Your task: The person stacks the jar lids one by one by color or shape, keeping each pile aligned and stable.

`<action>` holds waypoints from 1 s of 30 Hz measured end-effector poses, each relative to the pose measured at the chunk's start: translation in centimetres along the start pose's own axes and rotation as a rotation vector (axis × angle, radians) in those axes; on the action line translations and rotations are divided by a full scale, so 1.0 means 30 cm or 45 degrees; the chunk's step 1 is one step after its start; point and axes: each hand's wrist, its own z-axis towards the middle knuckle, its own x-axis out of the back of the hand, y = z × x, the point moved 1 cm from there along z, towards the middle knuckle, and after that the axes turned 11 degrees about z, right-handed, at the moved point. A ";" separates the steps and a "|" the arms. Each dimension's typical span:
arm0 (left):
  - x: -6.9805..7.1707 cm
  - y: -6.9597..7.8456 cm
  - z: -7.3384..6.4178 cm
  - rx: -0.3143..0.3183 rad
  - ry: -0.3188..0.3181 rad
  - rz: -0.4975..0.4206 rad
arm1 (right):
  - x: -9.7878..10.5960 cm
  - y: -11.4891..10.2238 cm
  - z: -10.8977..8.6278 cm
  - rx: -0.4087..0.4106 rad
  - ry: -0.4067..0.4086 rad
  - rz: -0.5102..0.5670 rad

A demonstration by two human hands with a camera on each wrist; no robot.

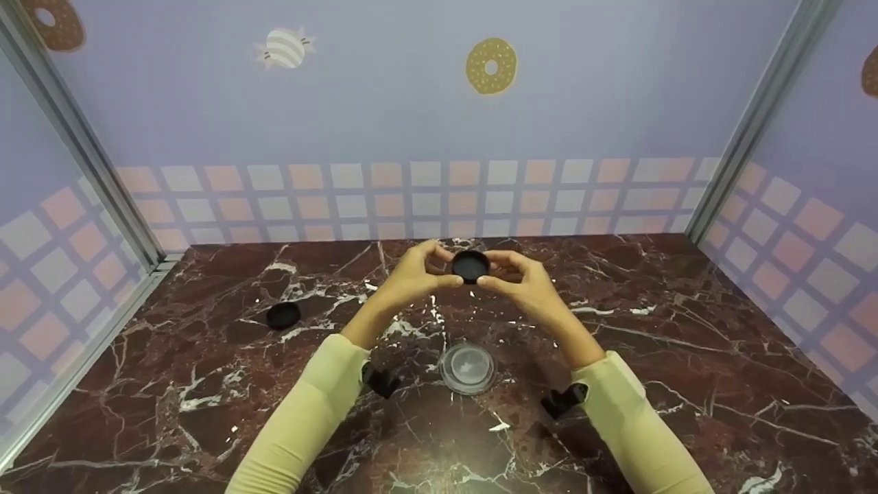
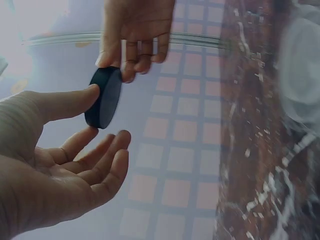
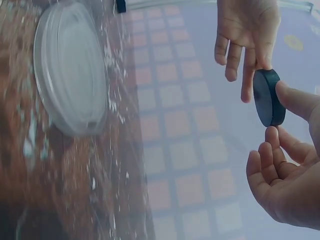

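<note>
I hold a small black round disc with a thin raised rim [image 1: 470, 268] near the centre of the head frame, lifted off the table and gripped at its edge from both sides. My left hand [image 1: 418, 271] pinches its left edge between thumb and forefinger; in the left wrist view the other fingers curve loosely below it. My right hand [image 1: 527, 278] pinches the opposite edge the same way. Below them, at lower centre, a clear round plastic container [image 1: 468, 369] stands on the dark red marbled tabletop with white veins [image 1: 206, 370], between my pale yellow sleeves [image 1: 309, 405]. A second black round disc [image 1: 283, 315] lies left of centre, well apart from my hands. Across the upper frame runs a lilac wall [image 1: 384, 116] with a printed brown doughnut [image 1: 479, 79] and rows of pink and white squares [image 1: 464, 173]
</note>
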 end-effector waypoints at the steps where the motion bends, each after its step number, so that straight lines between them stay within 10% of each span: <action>1: 0.004 -0.008 -0.006 -0.005 0.002 -0.012 | -0.009 -0.001 0.000 0.006 -0.006 0.010; 22: 0.135 -0.166 -0.208 -0.019 0.067 -0.148 | -0.244 0.006 -0.005 0.000 -0.210 0.095; 30: 0.161 -0.218 -0.268 -0.033 -0.031 -0.139 | -0.293 0.032 -0.036 -0.042 -0.290 0.078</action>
